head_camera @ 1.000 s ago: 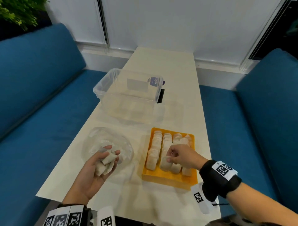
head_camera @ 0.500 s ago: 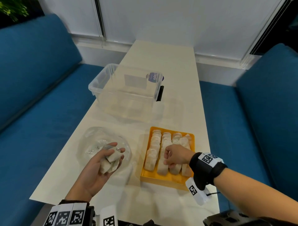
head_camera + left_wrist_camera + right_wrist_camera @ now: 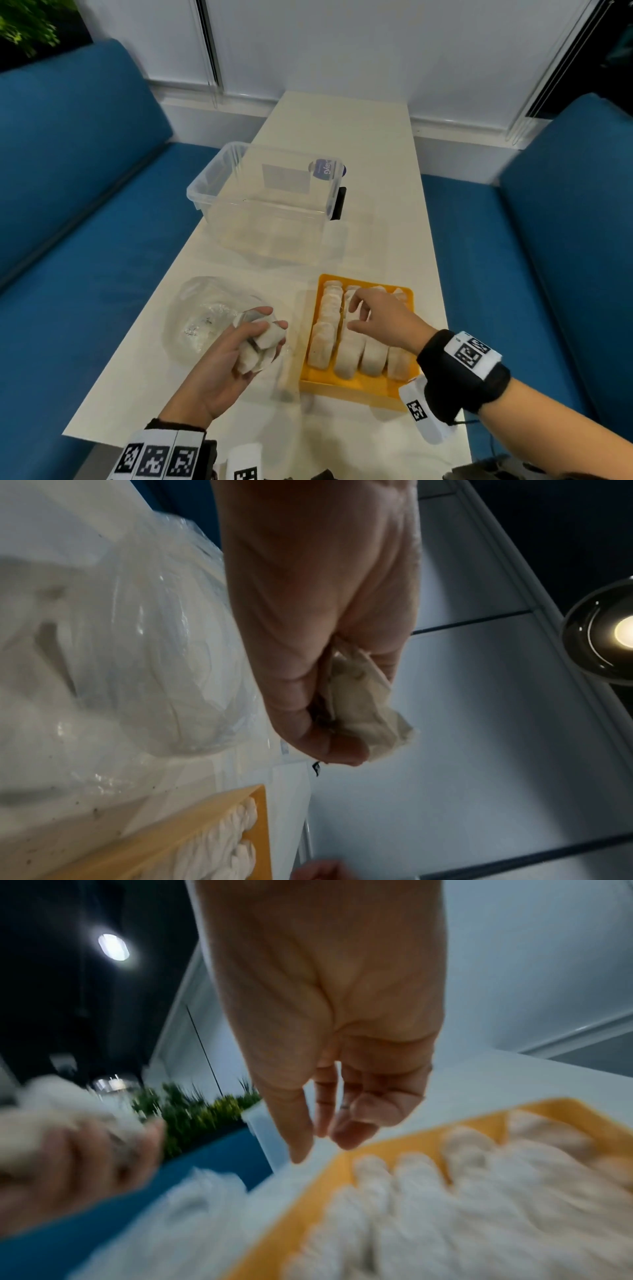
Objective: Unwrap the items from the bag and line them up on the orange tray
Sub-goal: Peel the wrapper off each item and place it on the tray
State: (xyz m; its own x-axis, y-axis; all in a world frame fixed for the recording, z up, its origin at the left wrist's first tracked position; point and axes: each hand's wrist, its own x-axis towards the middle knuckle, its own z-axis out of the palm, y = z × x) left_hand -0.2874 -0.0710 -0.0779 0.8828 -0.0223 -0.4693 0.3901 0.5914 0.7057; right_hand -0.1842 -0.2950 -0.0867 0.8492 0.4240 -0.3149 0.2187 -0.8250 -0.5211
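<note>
The orange tray point(image 3: 356, 389) sits on the table's near right and carries rows of pale, whitish pieces point(image 3: 373, 354). My right hand point(image 3: 359, 313) hovers just above the tray's middle rows, fingers loosely spread, holding nothing; the right wrist view shows the same empty hand point(image 3: 322, 1139) over the tray point(image 3: 342, 1164). My left hand point(image 3: 253, 342) is held palm up left of the tray and grips a few of the same pale pieces point(image 3: 262, 347), also seen as pieces point(image 3: 359, 707) in my curled fingers point(image 3: 308, 723). The clear plastic bag point(image 3: 205, 318) lies crumpled behind that hand.
A clear plastic storage box point(image 3: 270, 202) with a black clip stands farther back on the pale table point(image 3: 342, 130). Blue sofas point(image 3: 85, 212) flank the table on both sides. A white wall closes the far end.
My right hand has lifted off the pieces in the tray and opened its fingers, moving slightly toward the far rows. My left hand stays in place with its pieces.
</note>
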